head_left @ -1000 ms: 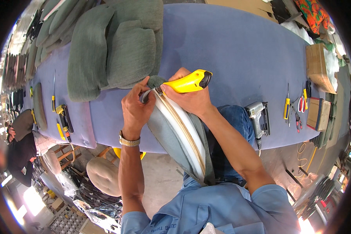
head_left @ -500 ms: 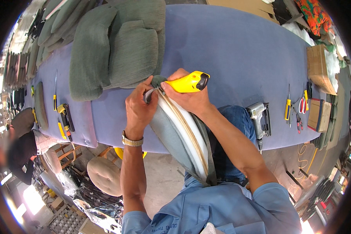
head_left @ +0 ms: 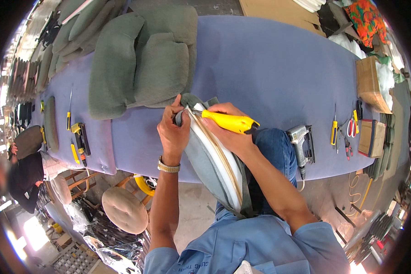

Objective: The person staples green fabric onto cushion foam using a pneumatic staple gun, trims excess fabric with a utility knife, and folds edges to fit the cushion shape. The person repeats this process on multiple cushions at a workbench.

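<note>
An upholstered seat panel (head_left: 199,160) stands on edge between me and the table, its grey-green fabric folded back from white foam and a plywood edge. My left hand (head_left: 173,133) pinches the fabric at the panel's far end, the thumb near the plywood. In my right hand (head_left: 227,136) is a yellow utility knife (head_left: 233,122) with a black butt. The knife's front end lies against the panel's far corner, beside a loose fabric flap (head_left: 211,102); its blade is hard to make out there.
Green cushions (head_left: 162,64) lie on the blue table (head_left: 269,64) beyond my left hand. A staple gun (head_left: 301,144) rests to the right, with a screwdriver (head_left: 334,132) and scissors (head_left: 350,128) farther along. Another yellow-and-black stapler (head_left: 80,139) is at left. A person (head_left: 25,182) sits far left.
My right hand and the knife have shifted right and toward me, exposing the fabric flap and white foam at the corner. My left hand keeps its pinch on the fabric.
</note>
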The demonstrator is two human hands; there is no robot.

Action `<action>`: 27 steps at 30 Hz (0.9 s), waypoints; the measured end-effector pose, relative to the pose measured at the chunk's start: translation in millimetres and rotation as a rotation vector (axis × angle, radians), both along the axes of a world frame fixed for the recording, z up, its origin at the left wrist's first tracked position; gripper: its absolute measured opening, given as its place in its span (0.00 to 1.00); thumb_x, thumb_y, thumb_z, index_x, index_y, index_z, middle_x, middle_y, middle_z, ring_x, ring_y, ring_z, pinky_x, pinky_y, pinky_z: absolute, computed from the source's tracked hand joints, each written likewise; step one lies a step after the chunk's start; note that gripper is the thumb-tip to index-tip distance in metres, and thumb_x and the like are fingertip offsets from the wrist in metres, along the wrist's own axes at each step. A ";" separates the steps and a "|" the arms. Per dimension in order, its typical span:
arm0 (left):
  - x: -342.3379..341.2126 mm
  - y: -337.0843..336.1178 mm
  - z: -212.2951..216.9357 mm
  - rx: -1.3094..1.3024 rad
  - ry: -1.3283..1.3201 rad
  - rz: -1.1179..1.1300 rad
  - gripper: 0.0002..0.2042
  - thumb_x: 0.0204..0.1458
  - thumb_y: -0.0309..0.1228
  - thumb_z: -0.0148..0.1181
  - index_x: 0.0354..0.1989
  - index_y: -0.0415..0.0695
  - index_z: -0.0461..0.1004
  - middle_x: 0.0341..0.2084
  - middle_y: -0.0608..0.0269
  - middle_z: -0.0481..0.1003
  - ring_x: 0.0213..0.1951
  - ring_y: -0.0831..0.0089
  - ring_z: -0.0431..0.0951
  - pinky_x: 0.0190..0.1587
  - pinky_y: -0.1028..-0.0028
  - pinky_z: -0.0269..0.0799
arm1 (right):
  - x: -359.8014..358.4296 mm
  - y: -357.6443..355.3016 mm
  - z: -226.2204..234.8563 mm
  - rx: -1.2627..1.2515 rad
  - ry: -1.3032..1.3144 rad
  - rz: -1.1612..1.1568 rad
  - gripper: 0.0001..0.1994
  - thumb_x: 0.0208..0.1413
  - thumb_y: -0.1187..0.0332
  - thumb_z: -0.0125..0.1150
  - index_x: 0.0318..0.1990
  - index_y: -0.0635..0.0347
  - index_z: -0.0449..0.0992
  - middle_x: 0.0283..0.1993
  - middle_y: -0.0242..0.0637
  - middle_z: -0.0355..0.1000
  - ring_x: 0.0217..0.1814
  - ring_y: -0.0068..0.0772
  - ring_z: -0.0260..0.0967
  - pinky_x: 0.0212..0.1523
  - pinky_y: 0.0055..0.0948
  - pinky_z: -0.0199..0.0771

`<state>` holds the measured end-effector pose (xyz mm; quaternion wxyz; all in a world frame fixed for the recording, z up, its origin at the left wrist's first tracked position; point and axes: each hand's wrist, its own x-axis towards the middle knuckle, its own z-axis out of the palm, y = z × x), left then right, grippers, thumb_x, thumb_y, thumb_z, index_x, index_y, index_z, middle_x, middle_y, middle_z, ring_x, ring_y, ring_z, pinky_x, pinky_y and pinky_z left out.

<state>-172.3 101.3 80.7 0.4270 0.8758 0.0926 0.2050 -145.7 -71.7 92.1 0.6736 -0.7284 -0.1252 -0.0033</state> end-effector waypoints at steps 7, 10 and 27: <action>-24.0 -19.6 11.5 0.014 0.135 0.082 0.05 0.61 0.24 0.61 0.42 0.35 0.75 0.53 0.46 0.82 0.43 0.65 0.86 0.45 0.70 0.80 | -24.5 -33.2 12.3 0.034 -0.164 -0.053 0.08 0.54 0.75 0.73 0.40 0.61 0.79 0.46 0.45 0.79 0.49 0.38 0.78 0.50 0.30 0.78; -33.6 -9.8 5.2 -0.177 0.111 0.116 0.08 0.65 0.29 0.60 0.43 0.35 0.77 0.43 0.53 0.85 0.36 0.72 0.82 0.41 0.71 0.76 | -35.3 -55.4 14.3 0.124 -0.120 -0.084 0.06 0.58 0.80 0.66 0.42 0.63 0.77 0.52 0.48 0.78 0.53 0.36 0.76 0.53 0.31 0.77; -41.3 -9.5 -5.3 -0.542 0.114 0.080 0.13 0.71 0.35 0.54 0.44 0.36 0.77 0.28 0.69 0.74 0.29 0.83 0.63 0.33 0.76 0.63 | -46.0 -75.3 66.2 -0.067 -0.090 -0.042 0.17 0.55 0.85 0.58 0.52 0.62 0.77 0.57 0.48 0.78 0.39 0.31 0.81 0.42 0.28 0.80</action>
